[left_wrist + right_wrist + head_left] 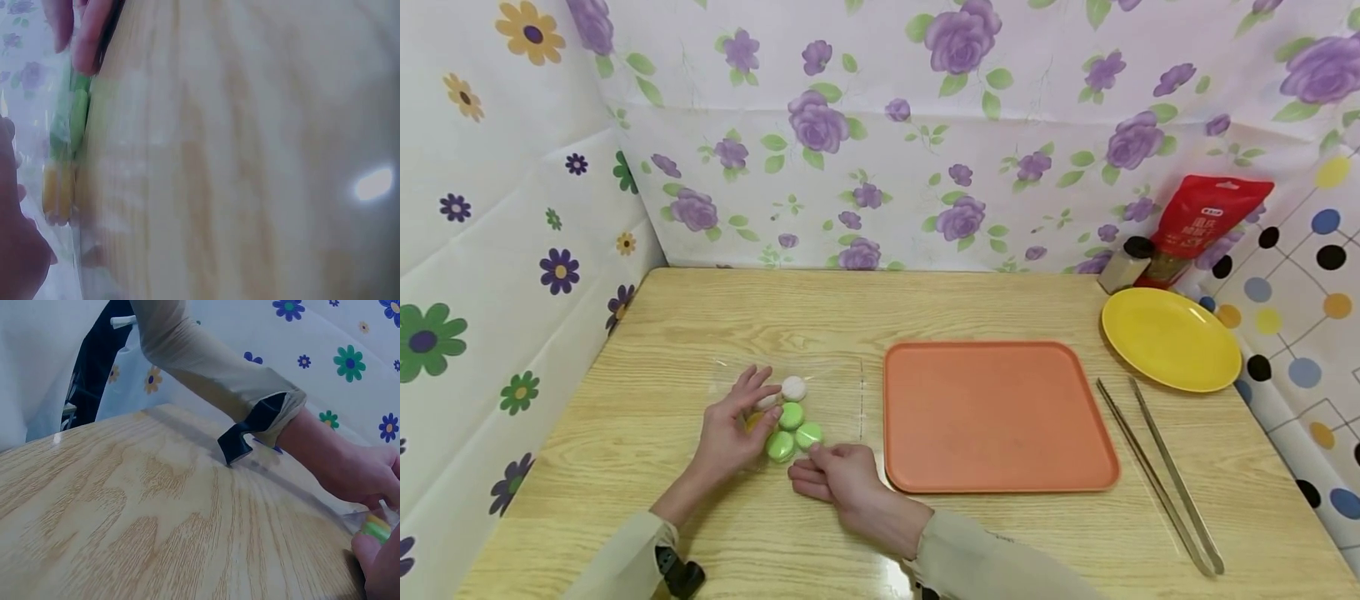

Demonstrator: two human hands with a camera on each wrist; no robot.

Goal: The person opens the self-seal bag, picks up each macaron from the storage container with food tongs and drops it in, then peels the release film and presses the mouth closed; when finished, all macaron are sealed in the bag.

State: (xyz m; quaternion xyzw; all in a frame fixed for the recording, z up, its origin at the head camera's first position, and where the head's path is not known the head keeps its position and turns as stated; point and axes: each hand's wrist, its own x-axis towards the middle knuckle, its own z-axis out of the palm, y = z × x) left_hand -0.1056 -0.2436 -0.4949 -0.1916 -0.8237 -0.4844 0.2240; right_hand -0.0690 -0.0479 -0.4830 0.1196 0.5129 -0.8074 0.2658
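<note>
A clear plastic bag (838,396) lies on the table left of the orange tray, with several green round sweets (781,447), white ones (793,387) and a yellow one, mostly covered by fingers. My left hand (726,429) pinches the bag's left side, thumb by the green sweets and other fingers spread. At its lower right, my right hand (857,492) grips the edge near a green sweet, thumb on top. The left wrist view shows green sweets (78,122) and a yellow one (58,190) through the plastic, between left hand (22,244) and right fingers (94,34).
The orange tray (1000,417) lies right of my hands. Beyond it are metal tongs (1165,475) and a yellow plate (1172,337). A black-capped jar (1126,265) and a red pouch (1202,221) stand at the back right corner.
</note>
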